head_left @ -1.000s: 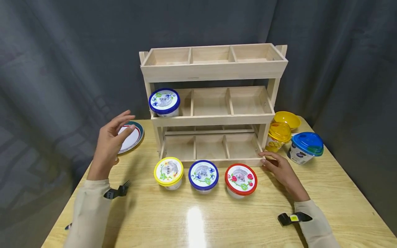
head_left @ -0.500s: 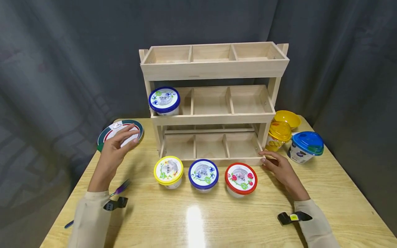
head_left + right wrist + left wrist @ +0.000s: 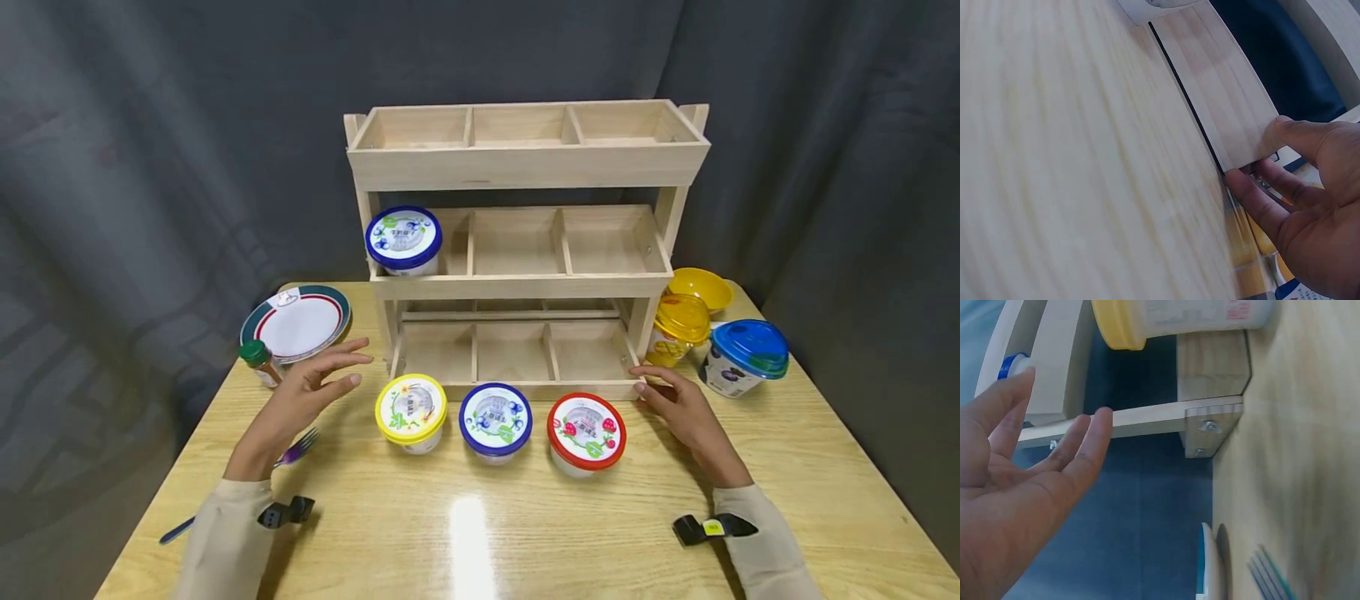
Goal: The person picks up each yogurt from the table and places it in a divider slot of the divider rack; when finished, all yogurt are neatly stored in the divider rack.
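Observation:
A three-tier wooden rack (image 3: 525, 287) with divided trays stands on the table. In its middle tier's left compartment sits a blue-lidded tub (image 3: 405, 237). Along the rack's front stand a yellow-lidded tub (image 3: 411, 410), another blue-lidded tub (image 3: 496, 421) and a red-lidded tub (image 3: 587, 432). My left hand (image 3: 303, 400) hovers left of the yellow-lidded tub, fingers spread and holding nothing; the left wrist view shows that tub (image 3: 1185, 315) apart from the hand. With thumb and fingers, my right hand (image 3: 682, 417) holds the bottom tray's front right corner, seen close in the right wrist view.
At the left lie a green-rimmed plate (image 3: 300, 321), a small green-capped bottle (image 3: 258, 358) and a fork (image 3: 297, 450). Right of the rack are a yellow bowl (image 3: 701, 287), a yellow-lidded cup (image 3: 678, 325) and a blue-lidded cup (image 3: 746, 354). Dark curtains (image 3: 187, 150) hang behind.
My left hand has lowered and moved right toward the yellow-lidded tub, uncovering the plate and the green-capped bottle. My right hand stays at the tray's corner.

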